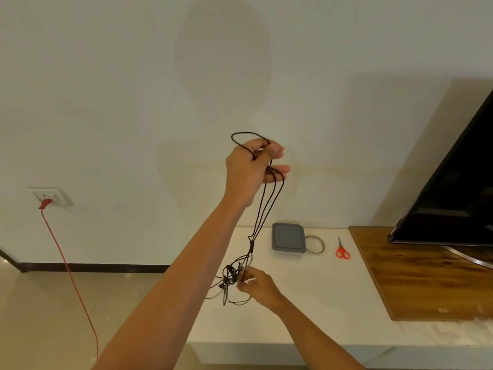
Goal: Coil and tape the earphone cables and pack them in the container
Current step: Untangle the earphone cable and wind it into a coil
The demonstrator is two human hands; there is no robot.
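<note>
My left hand [250, 169] is raised high in front of the wall and grips several loops of black earphone cable [266, 209], which hang down taut from its fingers. Low over the white counter, my right hand [257, 285] pinches the cable's lower end beside a tangle of black and white earphone cables [232, 279]. The grey lidded container [288, 237] sits shut at the back of the counter, right of the hanging strands. A roll of tape [314, 244] lies flat just right of the container.
Red-handled scissors [342, 249] lie on the white counter [320, 303]. A wooden board [426, 276] with a dark TV screen [453, 196] fills the right side. A red cord [72, 276] runs from a wall socket [49, 196] down to the floor at left.
</note>
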